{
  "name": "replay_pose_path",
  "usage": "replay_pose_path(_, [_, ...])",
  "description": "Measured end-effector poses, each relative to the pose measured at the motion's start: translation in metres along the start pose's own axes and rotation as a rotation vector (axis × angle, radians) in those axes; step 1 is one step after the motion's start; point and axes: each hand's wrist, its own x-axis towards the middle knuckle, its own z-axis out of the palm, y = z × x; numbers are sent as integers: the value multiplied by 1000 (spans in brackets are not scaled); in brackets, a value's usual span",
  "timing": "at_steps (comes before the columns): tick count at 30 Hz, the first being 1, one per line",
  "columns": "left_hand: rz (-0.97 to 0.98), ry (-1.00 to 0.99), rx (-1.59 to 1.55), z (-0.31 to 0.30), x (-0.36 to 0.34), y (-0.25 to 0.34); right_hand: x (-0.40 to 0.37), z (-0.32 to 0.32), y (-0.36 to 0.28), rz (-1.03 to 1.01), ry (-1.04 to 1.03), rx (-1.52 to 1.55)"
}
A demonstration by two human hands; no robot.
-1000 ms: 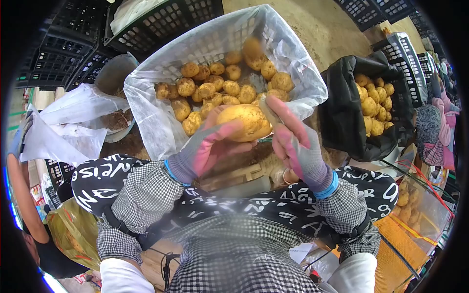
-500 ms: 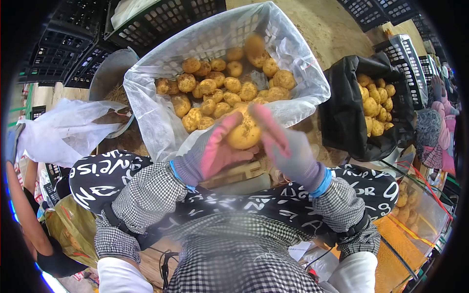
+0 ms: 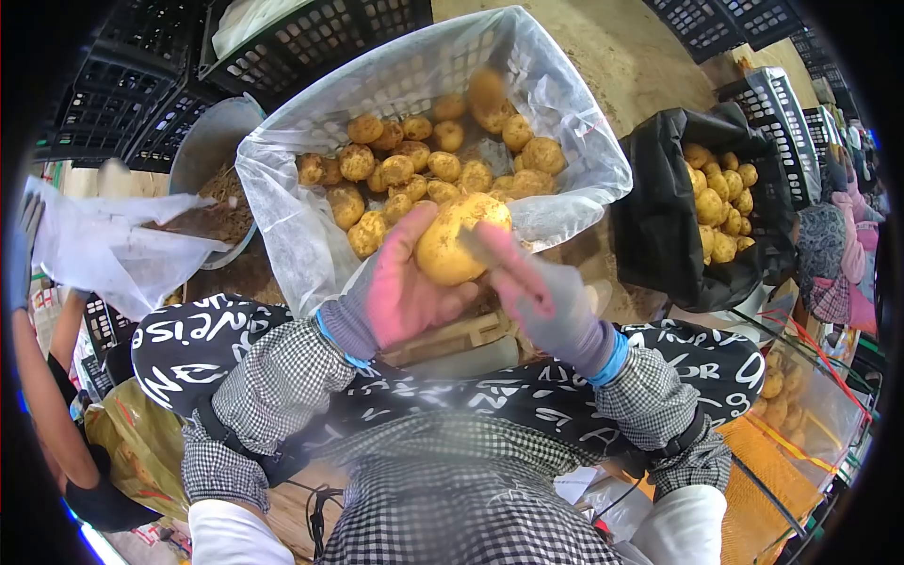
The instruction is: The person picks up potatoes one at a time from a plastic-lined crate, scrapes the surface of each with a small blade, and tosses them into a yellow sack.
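A large yellow potato (image 3: 450, 247) rests in my left hand (image 3: 400, 282), its gloved fingers and thumb curled round it from the left and below. My right hand (image 3: 551, 292), in a pink and grey glove, has its fingers stretched out, the tips against the potato's right side. Right behind both hands stands a crate lined with white plastic sheet (image 3: 282, 202). Several soil-marked potatoes (image 3: 395, 169) lie inside it.
At right, a black-lined container (image 3: 650, 217) holds cleaner potatoes (image 3: 720, 202). A grey tub (image 3: 212, 151) with soil stands left of the crate. Another person's arm (image 3: 47, 395) is at far left, with a white sheet (image 3: 113, 245). Black crates (image 3: 122, 85) stand behind.
My left hand has turned and raised the potato slightly to the left, showing a cleaner side. My right fingers have moved lower along it. The white sheet at far left has shifted.
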Motion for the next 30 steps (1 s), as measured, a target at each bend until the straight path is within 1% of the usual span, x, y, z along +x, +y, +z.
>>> replay_pose_path(1, [-24,-114,0,-4,0,3,-2,2,-4,-14,-51,-73])
replay_pose_path(2, [-50,-227,-1,-7,0,5,-4,2,1,19,20,59])
replay_pose_path(3, [-7,-96,47,-8,-2,4,-5,3,7,43,96,194])
replay_pose_path(4, [36,33,94,3,-4,4,-4,-3,14,143,189,416])
replay_pose_path(5, [82,159,143,13,-5,4,-1,-7,16,198,197,480])
replay_pose_path(7, [309,205,565,26,-10,0,4,-17,19,308,225,612])
replay_pose_path(8, [425,230,775,30,-10,-1,2,-15,23,316,142,750])
replay_pose_path(9, [603,199,1081,26,-7,-1,1,-14,25,324,56,888])
replay_pose_path(10, [779,163,1387,22,-3,-1,4,-20,8,393,-124,944])
replay_pose_path(11, [952,121,1692,18,0,-2,6,-18,5,383,-96,954])
replay_pose_path(12, [927,85,1575,16,1,-4,7,-16,3,373,-68,964])
replay_pose_path(14, [815,126,1400,16,1,-4,9,-18,-4,353,-52,1031])
replay_pose_path(15, [764,146,1311,16,1,-4,9,-17,-3,339,-34,996])
replay_pose_path(17, [616,107,1235,27,-4,1,8,-13,0,312,2,929])
replay_pose_path(18, [541,87,1197,33,-7,4,8,-13,-1,321,1,942])
replay_pose_path(21, [432,91,880,35,-10,13,6,-15,-3,345,0,945])
replay_pose_path(24, [447,-12,856,20,-6,15,6,-14,-4,335,-16,893])
replay_pose_path(27, [410,74,1035,30,-9,2,6,-11,-2,298,-16,863])
replay_pose_path(30, [448,114,887,28,-7,2,4,-9,8,272,-29,795])
